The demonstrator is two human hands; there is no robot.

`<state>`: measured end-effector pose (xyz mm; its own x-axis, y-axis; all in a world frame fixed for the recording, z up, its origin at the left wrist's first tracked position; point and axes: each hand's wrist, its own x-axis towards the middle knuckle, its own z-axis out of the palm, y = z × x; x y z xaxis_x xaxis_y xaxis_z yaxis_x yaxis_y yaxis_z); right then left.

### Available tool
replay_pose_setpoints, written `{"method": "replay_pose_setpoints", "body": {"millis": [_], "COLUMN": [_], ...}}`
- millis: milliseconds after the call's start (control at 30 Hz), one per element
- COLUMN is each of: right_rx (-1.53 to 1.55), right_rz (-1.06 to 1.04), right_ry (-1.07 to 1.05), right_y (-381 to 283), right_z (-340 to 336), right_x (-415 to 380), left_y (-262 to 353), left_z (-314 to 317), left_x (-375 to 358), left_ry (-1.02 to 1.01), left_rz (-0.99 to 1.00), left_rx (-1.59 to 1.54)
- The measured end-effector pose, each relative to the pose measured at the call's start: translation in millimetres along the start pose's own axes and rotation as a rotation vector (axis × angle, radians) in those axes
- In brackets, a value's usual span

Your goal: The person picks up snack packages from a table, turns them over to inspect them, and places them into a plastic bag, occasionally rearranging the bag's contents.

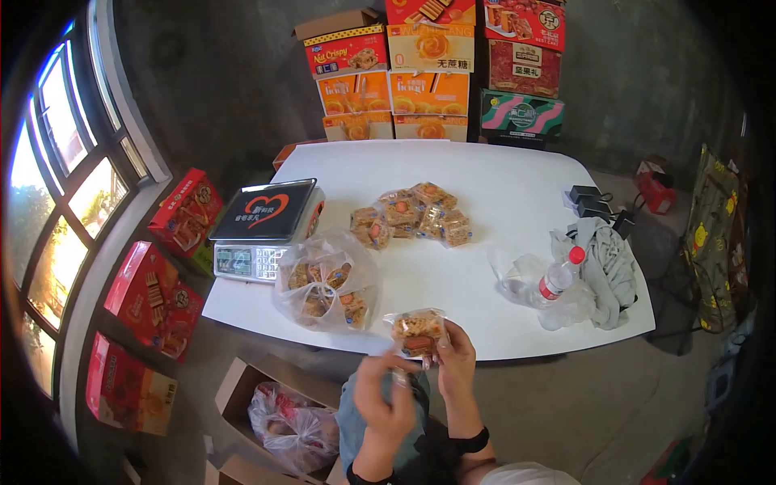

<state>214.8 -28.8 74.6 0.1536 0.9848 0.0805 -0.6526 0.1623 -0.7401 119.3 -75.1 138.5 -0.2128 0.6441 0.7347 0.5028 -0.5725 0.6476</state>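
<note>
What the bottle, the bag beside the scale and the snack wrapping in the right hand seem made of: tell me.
Bottle: probably plastic, clear and glossy; see-through with highlights.
Bag: likely thin plastic film, milky; it creases and shows its contents.
Snack wrapping: shiny clear film, perhaps plastic; it glints over the food.

A snack shop or packing room, perhaps: stacked snack boxes (432,90), scale (263,220), bagged snacks (323,291).

You can read "Nut Crispy" on the yellow-and-red box (346,55) at the back; "无蔗糖" and "0" on the orange box (431,50) beside it; "坚果礼" on the dark red box (525,71); your scale (263,212) bears a red heart; its display (234,260) digits are blurred.
</note>
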Motion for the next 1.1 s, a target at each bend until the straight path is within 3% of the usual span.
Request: {"method": "replay_pose_setpoints", "body": {"millis": [33, 100, 133, 200, 233, 333, 400, 467, 667, 767, 833, 867, 933, 1100], "right_rx": [0.02, -0.039, -0.098, -0.141, -0.195, -0.225, -0.181, -0.264, -0.3, -0.416, -0.437, -0.437, -0.179, -0.092], "right_rz": [-0.036, -0.064, -0.088, -0.034, 0.016, 0.089, 0.13, 0.032, 0.006, 0.102, 0.355, 0.36, 0.404, 0.347], "right_ry": [0.014, 0.037, 0.059, -0.028, -0.112, -0.123, -0.144, -0.16, -0.165, -0.178, -0.267, -0.266, -0.332, -0.294], "right_y": [-1.6, 5.6, 8.3, 1.5, -3.9, -6.3, -7.6, -7.0, 4.9, 7.3, 0.3, -0.7, -0.3, 10.5], "right_z": [2.1, -5.5, -6.9, -5.8, -5.9, -3.9, -0.3, 0.5, 2.6, -2.8, -4.6, -2.1, 3.8, 0.5], "right_x": [-0.7, 0.5, 1.6, -0.6, -2.2, -2.2, -1.1, 1.1, 6.1, 7.2, 8.3, 8.3, 8.4, 8.9], "left_y": [-7.2, -23.0, -33.3, -50.9, -53.7, -74.1, -86.6, -87.5, -91.0, -93.1, -93.3, -92.5, -90.2, -93.2], "left_z": [1.5, 5.2, 7.2, 9.1, 10.7, 2.2, -7.5, -6.2, -10.5, -10.0, -11.6, -12.6, -15.5, -17.5], "left_x": [0.3, 0.3, -3.0, -12.4, -12.0, -24.5, -31.8, -31.4, -31.6, -35.4, -36.2, -35.6, -32.2, -28.2], "left_ry": [-0.001, 0.133, 0.139, 0.023, 0.04, -0.057, -0.099, -0.167, -0.104, -0.05, -0.015, -0.014, -0.024, -0.023], "left_rz": [0.004, -0.526, -0.524, -0.693, -0.882, -1.018, -0.96, -0.838, -0.887, -0.826, -0.793, -0.798, -0.802, -0.805], "left_rx": [0.003, -0.369, -0.361, -0.634, -0.734, -0.864, -0.903, -0.783, -0.839, -0.739, -0.699, -0.695, -0.637, -0.687]}}
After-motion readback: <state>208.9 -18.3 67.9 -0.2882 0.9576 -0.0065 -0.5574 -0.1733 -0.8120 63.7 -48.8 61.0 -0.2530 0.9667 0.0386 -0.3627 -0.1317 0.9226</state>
